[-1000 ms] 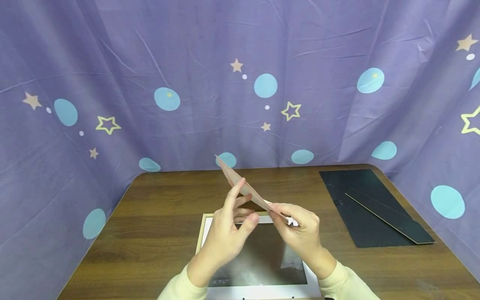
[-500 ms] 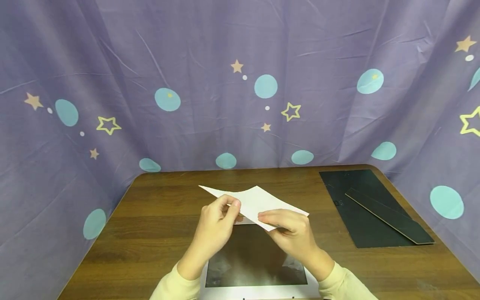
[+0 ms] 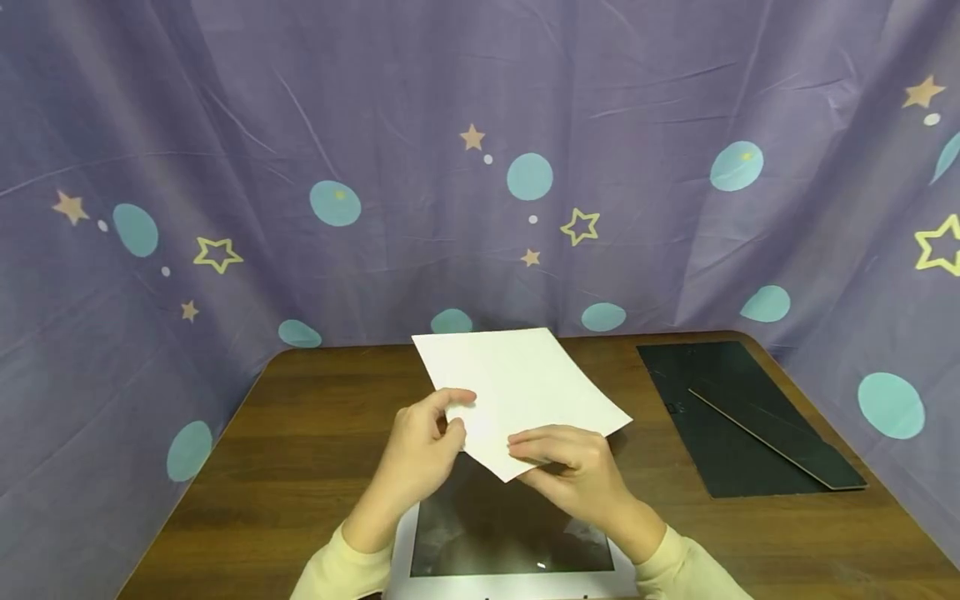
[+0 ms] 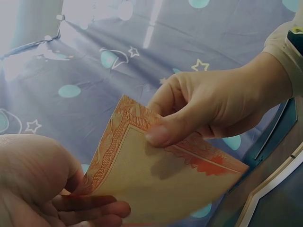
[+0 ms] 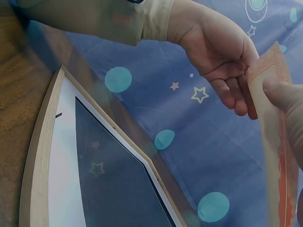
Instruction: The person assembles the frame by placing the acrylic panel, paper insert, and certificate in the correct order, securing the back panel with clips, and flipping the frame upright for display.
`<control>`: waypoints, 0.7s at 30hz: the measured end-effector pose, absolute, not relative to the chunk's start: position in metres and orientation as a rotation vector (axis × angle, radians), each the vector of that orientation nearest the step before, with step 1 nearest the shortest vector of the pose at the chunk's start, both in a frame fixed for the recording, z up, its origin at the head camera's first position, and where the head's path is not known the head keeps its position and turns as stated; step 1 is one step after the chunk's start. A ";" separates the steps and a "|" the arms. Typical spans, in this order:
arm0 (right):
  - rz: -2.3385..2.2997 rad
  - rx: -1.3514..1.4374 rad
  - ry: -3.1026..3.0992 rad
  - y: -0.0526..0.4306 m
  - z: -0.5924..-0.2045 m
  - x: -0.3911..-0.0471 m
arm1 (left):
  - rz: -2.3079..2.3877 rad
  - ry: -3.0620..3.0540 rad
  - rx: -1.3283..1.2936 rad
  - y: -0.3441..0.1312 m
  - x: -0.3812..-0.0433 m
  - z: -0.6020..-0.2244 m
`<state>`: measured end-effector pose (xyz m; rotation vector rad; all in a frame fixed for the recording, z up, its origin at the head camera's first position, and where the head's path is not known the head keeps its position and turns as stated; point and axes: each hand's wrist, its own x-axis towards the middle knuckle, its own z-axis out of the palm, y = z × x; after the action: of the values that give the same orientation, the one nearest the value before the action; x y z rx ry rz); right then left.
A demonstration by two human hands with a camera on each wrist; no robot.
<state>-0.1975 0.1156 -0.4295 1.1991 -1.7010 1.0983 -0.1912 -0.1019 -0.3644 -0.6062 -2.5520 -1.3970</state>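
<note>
A certificate (image 3: 517, 375) is held up over the table, its blank white side facing the head view. The left wrist view shows its printed side, with an ornate orange border (image 4: 111, 146). My right hand (image 3: 581, 475) pinches the near right part, thumb on the printed face and fingers on the white back. At the left edge, my left hand (image 3: 420, 442) has its index finger and thumb on the white side and its other fingers (image 4: 92, 208) on the printed side. Below lies a light wooden picture frame (image 5: 35, 161) with a white border and dark, glossy middle (image 3: 517, 533).
On the right of the brown wooden table (image 3: 300, 467) lies a black backing board (image 3: 682, 425) with its stand leg (image 3: 787, 442) slanting across it. Behind the table hangs a purple curtain (image 3: 405, 275) printed with stars and blue spots.
The certificate has turned from nearly edge-on to showing its white back, and its near corner has come lower. My left hand has gone from spread fingers beside it to holding its left edge.
</note>
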 end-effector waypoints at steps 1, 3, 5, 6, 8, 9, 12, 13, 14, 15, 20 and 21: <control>1.104 1.203 -1.699 0.116 -0.430 -0.198 | -1.390 -2.534 -0.615 -0.102 -0.192 -0.365; 1.107 1.204 -1.689 0.116 -0.429 -0.198 | -1.383 -2.497 -0.632 -0.103 -0.193 -0.366; 1.103 1.207 -1.673 0.115 -0.427 -0.198 | -1.391 -2.463 -0.649 -0.102 -0.194 -0.366; 1.100 1.208 -1.666 0.115 -0.425 -0.198 | -1.404 -2.450 -0.652 -0.102 -0.194 -0.366; 1.095 1.205 -1.657 0.113 -0.421 -0.196 | -1.441 -2.425 -0.654 -0.101 -0.195 -0.366; 1.094 1.207 -1.654 0.112 -0.419 -0.196 | -1.453 -2.417 -0.654 -0.101 -0.195 -0.365; 1.090 1.200 -1.665 0.110 -0.415 -0.194 | -1.461 -2.404 -0.647 -0.104 -0.197 -0.365; 1.089 1.194 -1.675 0.110 -0.414 -0.193 | -1.451 -2.405 -0.649 -0.106 -0.197 -0.365; 1.089 1.185 -1.681 0.111 -0.413 -0.193 | -1.437 -2.409 -0.652 -0.109 -0.198 -0.365; 1.087 1.172 -1.686 0.112 -0.412 -0.193 | -1.421 -2.414 -0.660 -0.112 -0.199 -0.365; 1.149 1.052 -1.708 0.122 -0.404 -0.195 | -1.379 -2.437 -0.747 -0.127 -0.205 -0.364; 1.179 1.028 -1.713 0.125 -0.402 -0.196 | -1.378 -2.439 -0.770 -0.130 -0.206 -0.363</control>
<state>-0.1955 0.1251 -0.4023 1.0280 -1.7131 1.1788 -0.2059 -0.1295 -0.3635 -0.7700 -2.4386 -1.3781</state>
